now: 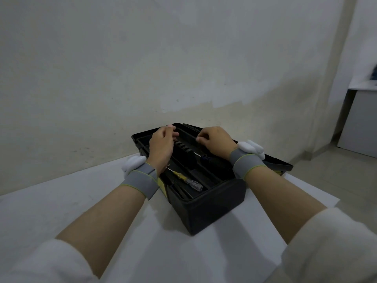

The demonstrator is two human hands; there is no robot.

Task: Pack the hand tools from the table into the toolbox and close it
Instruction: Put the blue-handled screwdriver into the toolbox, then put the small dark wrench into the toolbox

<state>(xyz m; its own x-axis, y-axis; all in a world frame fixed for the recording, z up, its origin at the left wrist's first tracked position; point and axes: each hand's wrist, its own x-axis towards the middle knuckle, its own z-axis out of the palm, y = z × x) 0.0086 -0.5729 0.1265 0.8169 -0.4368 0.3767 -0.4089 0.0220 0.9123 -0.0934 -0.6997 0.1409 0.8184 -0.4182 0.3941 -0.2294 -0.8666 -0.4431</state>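
Observation:
A black toolbox (212,209) stands open on the white table (61,211), its lid (281,165) folded back on the far right side. In its top tray lie a screwdriver with a yellow and clear handle (188,180) and a dark blue-handled tool (205,158), partly hidden by my right wrist. The tray's black carry handle (184,154) runs between my hands. My left hand (161,147) reaches over the tray with its fingers curled on the far edge by the lid. My right hand (217,139) hovers over the far side of the tray, fingers curled; what they touch is hidden.
A pale wall (142,68) rises just behind the toolbox. The table's right edge (318,193) drops to the floor. A grey cabinet (359,123) stands at the far right. Both wrists wear grey bands with white pods.

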